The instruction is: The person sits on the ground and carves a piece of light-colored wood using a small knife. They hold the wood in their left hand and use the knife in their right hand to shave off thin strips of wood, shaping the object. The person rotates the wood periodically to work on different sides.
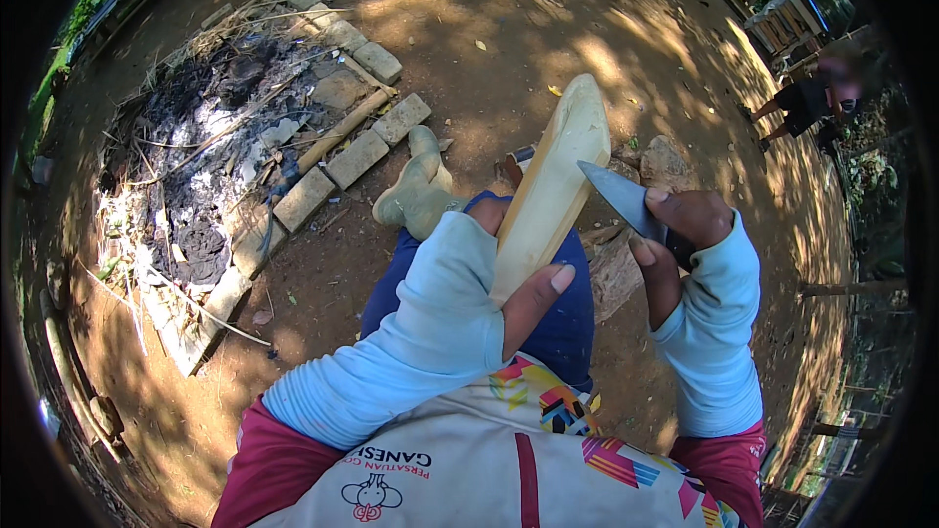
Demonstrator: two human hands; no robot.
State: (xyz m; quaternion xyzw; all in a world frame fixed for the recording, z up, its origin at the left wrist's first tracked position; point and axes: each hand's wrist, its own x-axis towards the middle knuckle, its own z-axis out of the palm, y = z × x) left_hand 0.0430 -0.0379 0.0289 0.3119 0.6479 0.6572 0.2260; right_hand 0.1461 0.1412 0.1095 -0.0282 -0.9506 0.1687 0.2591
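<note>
A long, pale piece of carved wood (550,186) with flat faces and a blunt point stands tilted upward in front of me. My left hand (528,298) is closed around its lower end, the thumb lying along the near side and the light blue sleeve covering much of the palm. In my right hand (685,235) is a knife (623,198) with a grey pointed blade and a dark handle mostly hidden by my fingers. My right thumb presses on the blade near the handle. The blade's tip lies close to the wood's right edge; I cannot tell whether they touch.
At the left, a fire pit of ash and charred bits (210,137) is edged with bricks (357,158). A greenish boot (419,191) shows beyond my knees. Rocks (667,164) lie right of the wood. Another person (812,103) stands at the far right near a wooden crate (785,25).
</note>
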